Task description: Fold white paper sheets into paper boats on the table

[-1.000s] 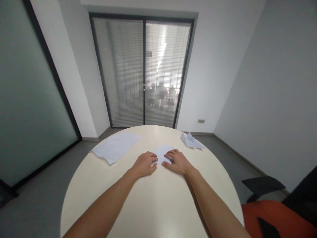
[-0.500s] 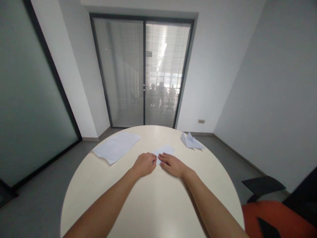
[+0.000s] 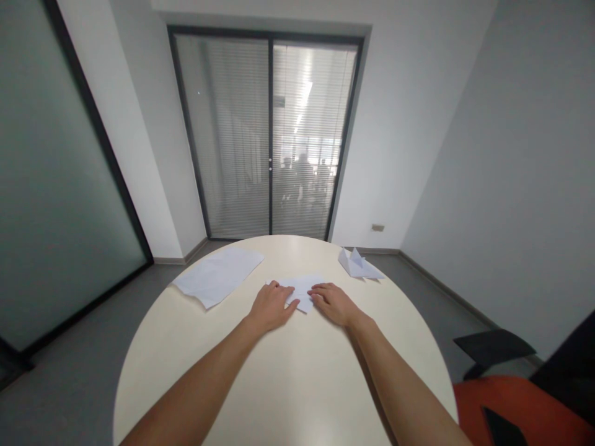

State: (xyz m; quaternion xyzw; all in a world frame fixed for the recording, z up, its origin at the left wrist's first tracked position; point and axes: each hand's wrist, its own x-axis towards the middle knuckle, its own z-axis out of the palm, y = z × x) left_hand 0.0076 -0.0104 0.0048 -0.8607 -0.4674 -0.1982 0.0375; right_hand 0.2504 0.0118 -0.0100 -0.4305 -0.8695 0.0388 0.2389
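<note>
A small folded sheet of white paper [image 3: 302, 288] lies on the round table between my hands. Flat on its left side rests my left hand [image 3: 273, 308], the thumb spread away from the other fingers. My right hand [image 3: 335, 303] touches the paper's right side with its fingers stretched out over the edge. The fingers hide parts of both sides of the paper, and its near corner shows between them.
A larger white sheet [image 3: 220, 275] lies at the table's left. Folded paper shapes [image 3: 359, 266] with upright points stand near the right edge of the cream table [image 3: 288, 384]. An orange chair [image 3: 515, 409] with black armrests is at the lower right.
My hands have moved apart, the right one shifting slightly right. More of the paper now shows between them, and my left hand has opened out with its thumb spread.
</note>
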